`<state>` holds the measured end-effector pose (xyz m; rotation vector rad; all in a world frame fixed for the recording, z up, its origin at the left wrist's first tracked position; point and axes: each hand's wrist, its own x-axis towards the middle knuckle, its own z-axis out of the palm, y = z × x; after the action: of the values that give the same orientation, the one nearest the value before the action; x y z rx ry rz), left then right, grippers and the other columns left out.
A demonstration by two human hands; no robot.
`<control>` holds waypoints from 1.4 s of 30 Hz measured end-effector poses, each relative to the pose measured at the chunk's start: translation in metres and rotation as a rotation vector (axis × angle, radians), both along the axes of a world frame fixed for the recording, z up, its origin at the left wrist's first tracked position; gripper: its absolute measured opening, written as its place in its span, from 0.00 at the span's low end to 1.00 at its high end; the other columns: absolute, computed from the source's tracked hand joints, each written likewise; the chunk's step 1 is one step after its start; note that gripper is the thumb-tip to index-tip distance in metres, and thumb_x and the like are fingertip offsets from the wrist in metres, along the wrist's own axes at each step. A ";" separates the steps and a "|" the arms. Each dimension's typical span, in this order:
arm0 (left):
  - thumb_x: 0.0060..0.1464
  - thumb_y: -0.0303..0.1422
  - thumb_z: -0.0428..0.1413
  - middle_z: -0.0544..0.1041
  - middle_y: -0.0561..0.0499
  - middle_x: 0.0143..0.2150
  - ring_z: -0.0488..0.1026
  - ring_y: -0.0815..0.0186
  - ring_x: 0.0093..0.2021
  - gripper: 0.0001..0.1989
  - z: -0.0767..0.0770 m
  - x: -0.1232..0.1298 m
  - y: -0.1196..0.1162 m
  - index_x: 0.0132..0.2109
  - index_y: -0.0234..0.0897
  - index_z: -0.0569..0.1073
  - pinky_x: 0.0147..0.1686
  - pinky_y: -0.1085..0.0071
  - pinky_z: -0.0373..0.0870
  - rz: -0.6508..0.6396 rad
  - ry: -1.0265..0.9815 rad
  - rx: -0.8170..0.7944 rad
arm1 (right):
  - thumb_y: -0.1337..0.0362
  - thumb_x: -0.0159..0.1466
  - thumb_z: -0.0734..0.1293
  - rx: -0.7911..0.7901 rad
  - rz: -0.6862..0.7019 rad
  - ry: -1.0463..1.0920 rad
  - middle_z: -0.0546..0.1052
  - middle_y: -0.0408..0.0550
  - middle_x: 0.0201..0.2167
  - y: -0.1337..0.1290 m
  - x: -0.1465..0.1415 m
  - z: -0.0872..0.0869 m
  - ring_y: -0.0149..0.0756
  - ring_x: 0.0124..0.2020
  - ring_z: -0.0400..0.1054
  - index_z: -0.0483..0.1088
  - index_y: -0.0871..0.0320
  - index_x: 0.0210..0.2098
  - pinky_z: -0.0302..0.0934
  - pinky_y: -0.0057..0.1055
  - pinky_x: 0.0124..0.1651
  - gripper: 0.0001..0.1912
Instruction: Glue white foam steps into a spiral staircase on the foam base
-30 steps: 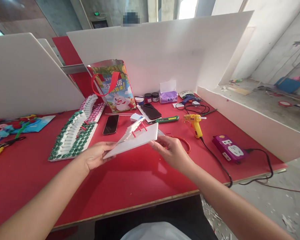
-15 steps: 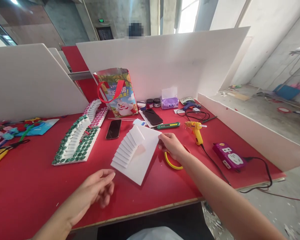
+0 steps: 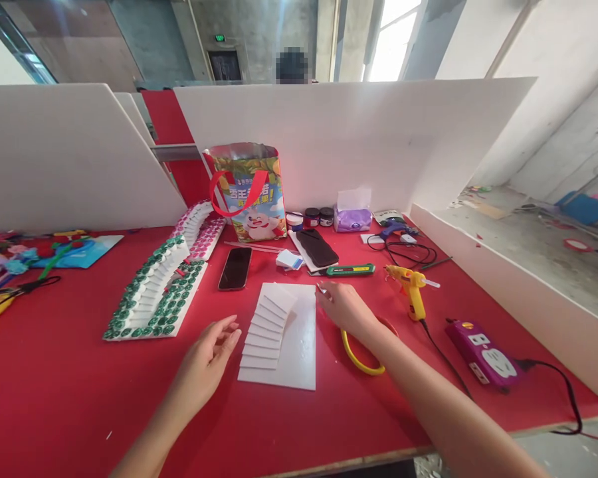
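A white foam board (image 3: 299, 355) lies flat on the red table, with several thin white strips (image 3: 266, 338) fanned out in overlapping steps on its left part. My left hand (image 3: 212, 352) hovers left of the board, fingers loosely apart and holding nothing. Beside the board's upper right corner is my right hand (image 3: 346, 307), its fingertips at the edge and slightly parted; a tiny white spot shows at the tips. Under my right forearm lies a yellow ring (image 3: 361, 358), perhaps a tape roll, partly hidden. A green utility knife (image 3: 351, 270) rests just beyond that hand.
A yellow glue gun (image 3: 411, 289) and a purple power strip (image 3: 486, 355) with cords are at right. Two phones, one black phone (image 3: 235, 269) nearer, lie behind the board. Left stands a green-and-pink studded white piece (image 3: 162, 295). A gift bag (image 3: 252, 199) and tissue pack (image 3: 353, 219) stand behind.
The foam board has turned upright to me and now lies flat; before, my right hand held its tilted corner. My left hand has risen slightly and turned. The camera view has shifted.
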<state>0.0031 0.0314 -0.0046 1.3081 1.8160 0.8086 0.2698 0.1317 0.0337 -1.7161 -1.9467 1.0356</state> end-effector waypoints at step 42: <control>0.54 0.57 0.51 0.73 0.43 0.46 0.73 0.52 0.51 0.33 -0.010 0.047 0.096 0.56 0.37 0.70 0.52 0.56 0.71 -0.067 0.069 0.137 | 0.34 0.53 0.72 0.137 0.421 -0.424 0.56 0.72 0.71 -0.067 0.006 -0.027 0.67 0.71 0.51 0.54 0.65 0.72 0.54 0.62 0.68 0.60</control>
<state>0.0502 0.1269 -0.0142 1.4929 1.7858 0.8743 0.2760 0.0652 0.0062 -1.5814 -2.6623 0.6698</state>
